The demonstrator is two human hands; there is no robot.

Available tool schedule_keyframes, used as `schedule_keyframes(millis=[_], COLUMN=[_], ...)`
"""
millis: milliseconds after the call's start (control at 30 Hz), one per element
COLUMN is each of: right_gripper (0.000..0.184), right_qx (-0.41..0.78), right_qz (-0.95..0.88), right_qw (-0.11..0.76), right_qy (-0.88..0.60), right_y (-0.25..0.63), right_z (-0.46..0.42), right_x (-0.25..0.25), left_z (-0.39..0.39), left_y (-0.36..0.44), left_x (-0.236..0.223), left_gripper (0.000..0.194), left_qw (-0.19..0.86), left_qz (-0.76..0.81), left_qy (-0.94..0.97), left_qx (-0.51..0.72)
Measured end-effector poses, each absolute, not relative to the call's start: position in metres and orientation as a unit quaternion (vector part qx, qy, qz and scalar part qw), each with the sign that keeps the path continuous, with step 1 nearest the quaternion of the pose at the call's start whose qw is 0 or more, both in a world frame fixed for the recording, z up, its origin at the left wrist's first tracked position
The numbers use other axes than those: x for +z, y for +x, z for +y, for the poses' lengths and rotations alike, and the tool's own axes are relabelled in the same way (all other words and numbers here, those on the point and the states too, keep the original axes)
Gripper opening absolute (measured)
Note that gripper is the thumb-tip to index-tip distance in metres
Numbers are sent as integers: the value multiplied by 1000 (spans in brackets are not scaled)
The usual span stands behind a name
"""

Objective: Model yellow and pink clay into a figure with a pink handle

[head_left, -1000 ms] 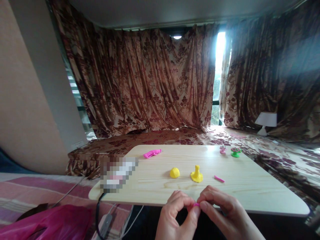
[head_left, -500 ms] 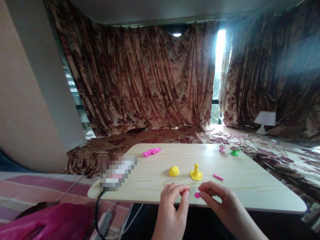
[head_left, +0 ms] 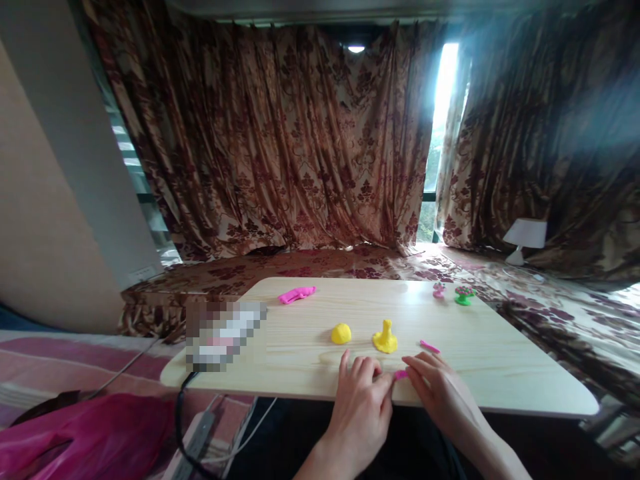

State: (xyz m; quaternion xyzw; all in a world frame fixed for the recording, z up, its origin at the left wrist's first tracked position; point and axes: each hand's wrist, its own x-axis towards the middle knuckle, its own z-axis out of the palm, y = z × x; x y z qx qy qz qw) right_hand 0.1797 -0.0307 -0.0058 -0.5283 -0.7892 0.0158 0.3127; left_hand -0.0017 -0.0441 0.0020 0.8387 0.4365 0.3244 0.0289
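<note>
My left hand (head_left: 361, 403) rests on the near edge of a light wooden table (head_left: 500, 373), its fingers spread and lying on the top. My right hand (head_left: 439, 393) is beside it, fingertips pinched on a small pink clay bit (head_left: 401, 375) that touches the table between both hands. Just beyond lie a yellow clay ball (head_left: 341, 333), a yellow clay cone shape (head_left: 385, 338) and a thin pink clay strip (head_left: 429, 347).
A larger pink clay lump (head_left: 297, 294) lies at the table's far left. A small pink figure (head_left: 439, 289) and a green clay piece (head_left: 465, 295) stand at the far right. A blurred object (head_left: 223, 333) with a cable sits on the left edge. A lamp (head_left: 524, 237) stands on the patterned bed.
Both hands moved apart, then forward and down onto the table edge. The pink bit, pinched between both hands in the air before, now rests on the table under my right fingertips.
</note>
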Motion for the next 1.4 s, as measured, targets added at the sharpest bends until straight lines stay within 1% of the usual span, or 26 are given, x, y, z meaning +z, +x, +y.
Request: schedule_keyframes(millis=[167,267,500,633,767,933,1033,1100,1200,1233,1300,1400], right_gripper=[44,49,53,56,54,55,57,52,29,22,16,21], right_qx=[-18,-29,-35,-25,-18,-12,10,45,139,167,208,247], right_qz=[-806,-807,-818,-824,-822,-825,-831,-816,-726,-693,-659,-659], right_qw=[284,269,252,256,269,285,312,366,496,527,547,532], right_qy=[-520,-524,-516,-504,-501,-488,-460,-445,-456,-462,-472,-471], right_y=[177,171,174,180,181,179,179,180,178,175,168,156], right_z=[-49,-54,-50,-53,-59,-66,-67,-67,-65,-65,-65,-66], right_x=[-1,0,3,10,14,14,12,11,11,12,16,24], left_z=[-42,-42,-38,-26,-19,-24,-30,-34,-42,-45,-50,-57], left_y=[-2,-1,-1,5,10,9,5,2,-3,-4,-5,-4], left_x=[-2,-2,1,5,12,19,23,26,32,34,38,42], left_gripper=[30,29,28,24,21,29,27,26,27,26,23,19], left_qw=[36,46,91,127,185,274,311,321,327,329,333,339], left_qz=[437,436,437,444,435,415,417,427,434,434,432,427], left_qy=[833,830,810,789,775,752,733,717,700,697,693,692], left_qx=[337,345,379,406,421,432,439,448,463,466,471,473])
